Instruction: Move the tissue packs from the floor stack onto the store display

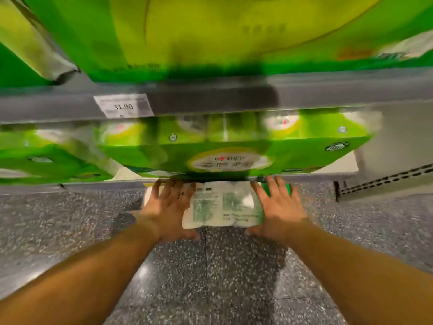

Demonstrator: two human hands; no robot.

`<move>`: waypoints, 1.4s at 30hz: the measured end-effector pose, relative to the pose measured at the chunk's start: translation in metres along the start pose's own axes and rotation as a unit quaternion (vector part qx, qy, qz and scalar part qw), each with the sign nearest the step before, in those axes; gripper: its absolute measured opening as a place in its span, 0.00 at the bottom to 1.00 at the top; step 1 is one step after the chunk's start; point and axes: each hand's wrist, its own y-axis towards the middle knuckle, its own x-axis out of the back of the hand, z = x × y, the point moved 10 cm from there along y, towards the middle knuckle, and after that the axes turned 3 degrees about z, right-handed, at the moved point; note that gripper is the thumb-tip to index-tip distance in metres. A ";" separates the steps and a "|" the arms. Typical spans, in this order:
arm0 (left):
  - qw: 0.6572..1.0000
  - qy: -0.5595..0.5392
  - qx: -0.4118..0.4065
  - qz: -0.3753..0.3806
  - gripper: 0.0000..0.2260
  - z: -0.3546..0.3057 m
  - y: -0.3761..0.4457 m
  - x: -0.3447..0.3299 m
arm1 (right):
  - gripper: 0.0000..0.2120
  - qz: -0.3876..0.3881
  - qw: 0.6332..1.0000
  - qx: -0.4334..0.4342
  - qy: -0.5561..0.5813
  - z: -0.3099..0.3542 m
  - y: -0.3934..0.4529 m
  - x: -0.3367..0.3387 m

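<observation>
**Pack going in under the lowest shelf**

Head view: the picture is smeared by motion, so fine detail is lost. A white tissue pack (pixel 222 204) with green print lies flat on the speckled floor (pixel 70 219), its far end already under the front edge of the bottom shelf (pixel 93 185). The left hand (pixel 167 208) rests on the pack's left side and the right hand (pixel 278 205) on its right side; both have the fingers spread and fairly straight, pressing down and forward on the wrapper, not curled round it. Just above sits a green pack (pixel 229 148) on that bottom shelf, with more green packs along the row to the left. Higher up, a grey shelf rail carries a price tag (pixel 124 108) reading 31.90, and a large green pack (pixel 187 36) fills the top of the frame.

Judged risks: flat palms have only friction on a slick wrapper, so a harder shove could let the hands slide off. The pack's far edge could also catch on the shelf's front edge and buckle. Uneven pressure from the two hands would skew it.
</observation>
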 end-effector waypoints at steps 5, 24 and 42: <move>0.996 -0.056 -0.012 -0.068 0.62 0.002 0.022 -0.025 | 0.62 0.007 1.000 0.016 -0.025 0.003 0.037 -0.030; 0.980 -0.114 -0.010 -0.163 0.55 -0.007 -0.222 0.244 | 0.57 -0.100 0.993 0.058 -0.012 0.029 -0.225 0.219; 0.919 -0.004 0.018 -0.393 0.59 -0.024 -0.674 0.870 | 0.49 -0.391 0.909 0.060 -0.130 0.052 -0.723 0.809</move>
